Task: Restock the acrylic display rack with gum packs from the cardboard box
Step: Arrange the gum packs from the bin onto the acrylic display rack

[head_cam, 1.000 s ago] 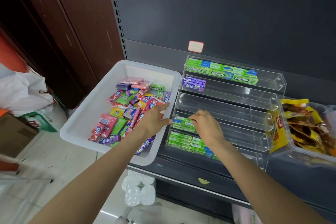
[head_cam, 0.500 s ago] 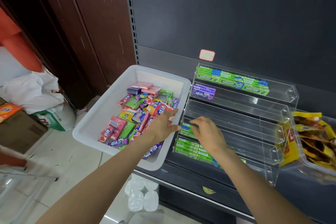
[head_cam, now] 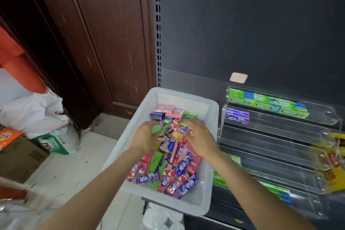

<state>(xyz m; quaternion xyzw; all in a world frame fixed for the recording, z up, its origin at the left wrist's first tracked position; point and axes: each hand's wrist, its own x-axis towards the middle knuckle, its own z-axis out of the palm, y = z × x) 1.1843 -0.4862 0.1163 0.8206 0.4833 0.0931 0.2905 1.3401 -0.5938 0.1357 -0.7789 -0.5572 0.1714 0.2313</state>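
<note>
Hands: both have left the rack's front and now reach into the white tub (head_cam: 130,157); the left hand (head_cam: 144,136) lies with fingers curled into the pile at a green pack (head_cam: 156,128), though whether it grips it cannot be told; the right hand (head_cam: 200,137) rests palm-down, fingers spread flat on the packs.

What it means: the last green row appears to be set in place, and this looks like the search for the next packs to shelve.

Supply: the gum packs (head_cam: 179,177) sit loose in one white plastic tub just left of the rack; no cardboard box holds them here. The heap is too jumbled for an exact count: a few dozen, in red, purple, green and pink.

Rack: one clear acrylic rack (head_cam: 280,136) with about six stepped tiers. The two lowest tiers hold green packs (head_cam: 276,191), partly hidden by the right arm. The middle tiers look empty. Next up, one small stack of purple packs (head_cam: 237,115) sits at the left end.

Top tier: a row of three green Doublemint stacks (head_cam: 265,105).

Beside it: one bin of yellow snack bags (head_cam: 334,164), touching the rack's right end.
</note>
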